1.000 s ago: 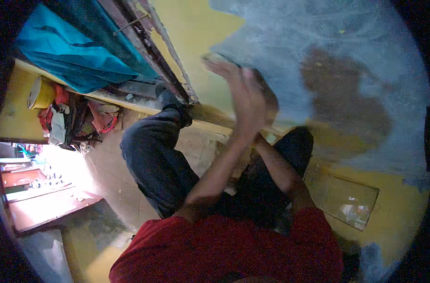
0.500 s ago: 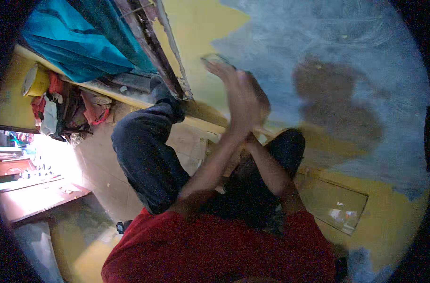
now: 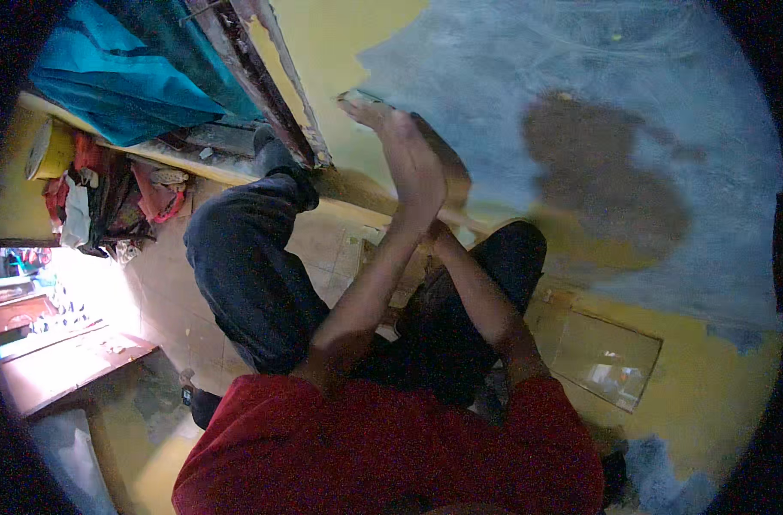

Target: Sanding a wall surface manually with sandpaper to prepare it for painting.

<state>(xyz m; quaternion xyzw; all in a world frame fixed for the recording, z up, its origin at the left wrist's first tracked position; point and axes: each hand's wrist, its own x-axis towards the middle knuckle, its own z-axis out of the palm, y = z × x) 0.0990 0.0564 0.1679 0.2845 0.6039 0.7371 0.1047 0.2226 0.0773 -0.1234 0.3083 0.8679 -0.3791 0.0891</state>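
My left hand (image 3: 413,167) is raised against the painted wall (image 3: 494,69), close to the ragged edge where yellow meets blue-grey. Its fingers stretch over a thin flat piece (image 3: 347,96) with a pale greenish edge; what kind of piece it is, I cannot make out. My right hand (image 3: 436,233) comes up from the right and meets the left wrist, which covers most of it. The right fingers are hidden, so whether they hold anything does not show. Both forearms cross above my bent, dark-trousered legs.
A worn wooden frame (image 3: 267,77) stands left of my hands, with a teal cloth (image 3: 125,81) hanging beyond it. Further left are a yellow container (image 3: 48,150) and a heap of clothes and bags (image 3: 108,193). A framed panel (image 3: 606,360) is at the right.
The whole view has shifted a little, moving the scene left. My left hand, blurred before, appears sharper and remains at the wall with the flat piece. The right hand stays by the left wrist.
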